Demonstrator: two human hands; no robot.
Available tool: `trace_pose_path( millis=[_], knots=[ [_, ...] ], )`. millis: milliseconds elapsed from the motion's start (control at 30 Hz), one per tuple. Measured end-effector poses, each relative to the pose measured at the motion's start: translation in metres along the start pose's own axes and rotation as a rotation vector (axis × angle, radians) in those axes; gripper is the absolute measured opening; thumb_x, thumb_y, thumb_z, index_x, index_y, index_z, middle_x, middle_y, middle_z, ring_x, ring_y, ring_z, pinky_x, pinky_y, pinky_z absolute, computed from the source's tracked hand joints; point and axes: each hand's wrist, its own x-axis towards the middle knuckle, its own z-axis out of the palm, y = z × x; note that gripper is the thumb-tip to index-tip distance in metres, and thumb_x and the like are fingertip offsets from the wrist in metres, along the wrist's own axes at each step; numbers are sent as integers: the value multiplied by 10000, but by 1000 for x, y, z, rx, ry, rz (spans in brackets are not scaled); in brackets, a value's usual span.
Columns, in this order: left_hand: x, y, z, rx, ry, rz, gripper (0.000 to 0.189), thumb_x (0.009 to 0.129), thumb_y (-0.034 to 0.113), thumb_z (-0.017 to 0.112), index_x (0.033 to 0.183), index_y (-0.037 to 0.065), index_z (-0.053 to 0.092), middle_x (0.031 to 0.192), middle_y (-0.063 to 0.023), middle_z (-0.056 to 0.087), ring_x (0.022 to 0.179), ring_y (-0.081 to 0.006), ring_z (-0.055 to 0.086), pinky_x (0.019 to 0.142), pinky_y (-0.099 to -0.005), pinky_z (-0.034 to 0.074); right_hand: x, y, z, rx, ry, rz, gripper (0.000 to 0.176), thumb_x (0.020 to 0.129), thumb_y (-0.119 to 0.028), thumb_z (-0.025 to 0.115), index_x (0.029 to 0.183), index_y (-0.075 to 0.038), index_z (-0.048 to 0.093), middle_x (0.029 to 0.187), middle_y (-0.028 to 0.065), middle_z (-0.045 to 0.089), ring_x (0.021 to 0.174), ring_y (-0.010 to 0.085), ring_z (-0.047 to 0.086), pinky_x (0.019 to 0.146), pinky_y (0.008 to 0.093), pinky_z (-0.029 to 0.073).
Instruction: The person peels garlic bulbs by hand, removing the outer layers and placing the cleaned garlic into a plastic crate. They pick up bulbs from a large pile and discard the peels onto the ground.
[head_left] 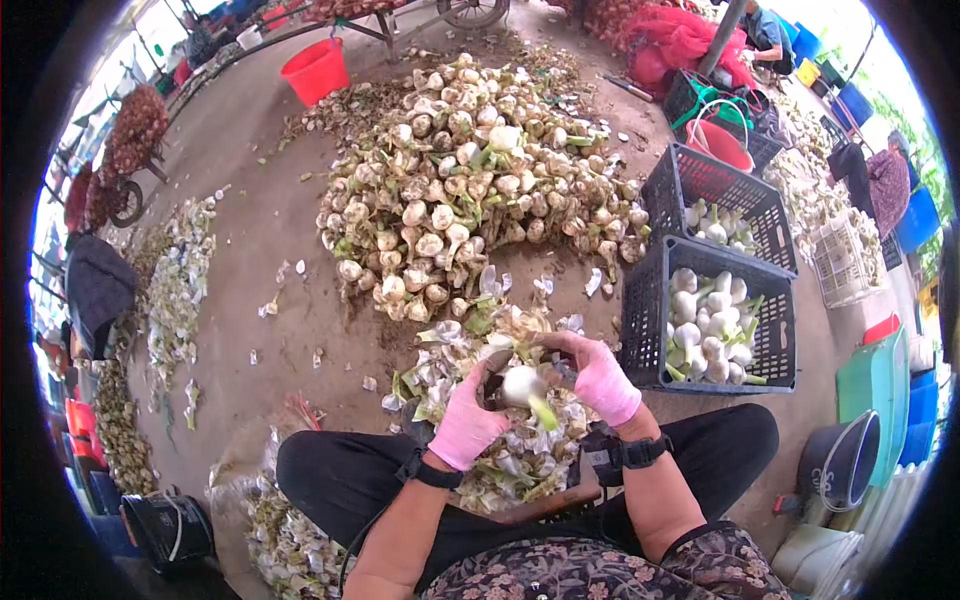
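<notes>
My left hand [468, 422], in a pink glove with dark fingertips, is closed round a white garlic bulb [522, 386] whose short green stem points down and toward me. Just right of the bulb, my right hand [600, 380], in a matching glove, curls its fingers inward. Those fingertips are dark and blurred, so what they pinch cannot be made out. Below both hands lies a heap of garlic peelings [510, 465] between my knees. Ahead rises a large pile of unpeeled garlic [440, 190] with dirty skins and stems.
A black crate [630, 345] of cleaned garlic stands at my right, with another crate [775, 225] behind it. A red bucket [316, 72] sits beyond the pile. Several buckets and bins line the right edge, including a dark bucket [842, 462]. Two other people are at the upper right.
</notes>
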Motion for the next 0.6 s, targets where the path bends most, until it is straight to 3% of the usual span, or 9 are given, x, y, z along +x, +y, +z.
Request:
trace_pose_path(
  millis=[33, 133, 233, 333, 400, 467, 500, 567, 600],
  knots=[
    [0, 1, 1, -2, -2, -1, 664, 722, -39, 735, 1310, 8, 431, 1203, -94, 572, 1098, -146, 547, 959, -291, 444, 0, -1, 1, -10, -85, -74, 476, 787, -11, 694, 1232, 26, 531, 1134, 69, 615, 1023, 130, 572, 914, 270, 447],
    [0, -3, -1, -97, 11, -60, 607, 746, -44, 711, 1292, 6, 450, 1195, -89, 575, 1094, -149, 549, 957, -291, 445, 0, -3, 4, -6, -81, -7, 386, 801, -23, 694, 1167, 20, 580, 1071, 54, 636, 968, 108, 578, 874, 260, 460],
    [-3, -18, -5, -408, -23, -113, 540, 791, 17, 703, 1276, 3, 464, 1195, -99, 577, 1096, -180, 560, 952, -312, 457, 2, -11, 8, -8, -86, 76, 309, 810, -34, 694, 1105, 13, 619, 1005, 42, 654, 919, 95, 585, 840, 255, 469],
    [-6, -24, -9, -913, 4, -218, 541, 824, 164, 694, 1285, 7, 458, 1204, -111, 570, 1111, -241, 565, 950, -360, 473, 1, -23, 8, -79, -94, 195, 258, 815, -43, 694, 1064, 3, 645, 958, 37, 665, 883, 86, 589, 812, 251, 477],
    [-5, -23, -10, -903, -3, -219, 545, 837, 145, 685, 1305, 4, 443, 1216, -110, 565, 1107, -220, 565, 946, -345, 473, 1, -21, 9, -144, -104, 239, 245, 815, -46, 696, 1053, -3, 653, 945, 38, 668, 872, 83, 590, 803, 249, 479],
    [-3, -21, -12, -891, -9, -218, 551, 850, 126, 675, 1326, 1, 427, 1228, -109, 559, 1104, -198, 566, 942, -330, 473, 0, -8, 12, -122, -59, 16, 221, 793, -76, 696, 1007, -30, 667, 907, 71, 665, 815, 152, 611, 749, 283, 478],
    [-1, -23, -11, -742, 6, -160, 565, 847, 108, 679, 1336, 1, 419, 1227, -102, 559, 1098, -181, 562, 944, -317, 465, 0, -13, 13, -123, -58, 16, 221, 793, -76, 696, 1007, -30, 667, 907, 71, 665, 815, 152, 611, 749, 283, 478],
    [-1, -23, -10, -598, 16, -106, 579, 843, 90, 683, 1347, 2, 411, 1226, -96, 558, 1092, -164, 558, 946, -303, 456, -1, -27, 17, -326, -46, -123, 251, 755, 29, 684, 1003, -11, 676, 902, 63, 669, 871, 156, 626, 795, 274, 481],
    [-1, -22, -12, -442, 17, -82, 591, 835, 65, 683, 1353, 0, 405, 1227, -89, 557, 1089, -152, 551, 946, -292, 449, -3, -34, 17, -400, -44, -68, 338, 698, 97, 627, 1006, -32, 680, 921, 94, 663, 878, 212, 640, 798, 290, 484]
  ],
)
